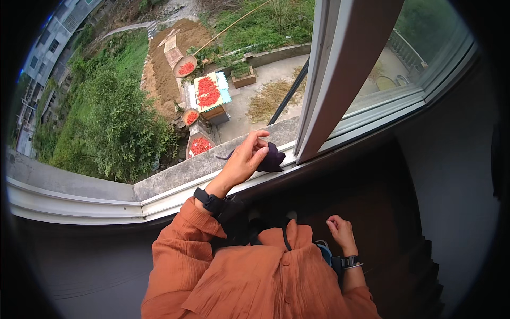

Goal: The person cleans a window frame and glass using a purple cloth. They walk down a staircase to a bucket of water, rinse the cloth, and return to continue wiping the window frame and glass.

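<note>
My left hand (248, 156) reaches out over the sill of a sliding window and grips a dark purple cloth (273, 158). The cloth bunches beyond my thumb and rests at the white window track (235, 186); a thin end of it sticks out on the other side of the hand. Just right of the cloth stands the upright frame (332, 85) of a window sash. Down at my right side, my right hand (342, 232) hangs with its fingers curled in and nothing visible in them. Behind its wrist, partly hidden by my shirt, is a light blue bucket (325, 253).
Beyond the track runs a concrete ledge (167, 178), with a drop to a yard (239, 113) below. Red peppers (208, 92) lie spread there on a table and in baskets. Dark steps (430, 275) descend at my right, beside a grey wall (446, 171).
</note>
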The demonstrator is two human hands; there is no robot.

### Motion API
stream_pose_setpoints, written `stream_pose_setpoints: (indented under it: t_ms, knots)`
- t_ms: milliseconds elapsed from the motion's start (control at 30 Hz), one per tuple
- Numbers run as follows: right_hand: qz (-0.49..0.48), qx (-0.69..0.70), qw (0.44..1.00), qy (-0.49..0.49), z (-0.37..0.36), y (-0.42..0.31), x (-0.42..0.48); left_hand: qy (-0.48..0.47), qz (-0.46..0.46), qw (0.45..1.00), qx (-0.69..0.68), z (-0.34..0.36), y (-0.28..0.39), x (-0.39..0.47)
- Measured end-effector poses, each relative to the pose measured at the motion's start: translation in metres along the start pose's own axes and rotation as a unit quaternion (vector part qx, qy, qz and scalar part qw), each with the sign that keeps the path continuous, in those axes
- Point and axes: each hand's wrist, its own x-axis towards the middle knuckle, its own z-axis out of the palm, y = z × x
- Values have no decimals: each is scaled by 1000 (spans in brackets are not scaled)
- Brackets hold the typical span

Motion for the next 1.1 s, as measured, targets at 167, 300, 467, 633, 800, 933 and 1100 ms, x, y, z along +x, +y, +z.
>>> stream_pose_setpoints:
  t_ms: [167,300,467,633,800,933,1100]
  knots:
    - [-11,7,999,39,4,9,-21,2,223,920,322,-12,-23,-27]
    - [-163,19,984,67,-14,-93,8,35,169,918,356,-13,-22,-34]
    - [-424,12,898,114,-13,-251,78,0,196,881,431,-7,-28,-42]
    - [-454,-46,889,-14,24,-287,122,137,182,934,274,0,-2,-89]
    - [-447,67,886,-105,22,-280,57,122,243,950,154,14,2,-137]
    - [-200,184,958,-96,18,-267,10,113,289,944,116,16,8,-135]
    - [-86,311,935,148,33,-277,-1,127,246,952,133,-46,-14,-173]
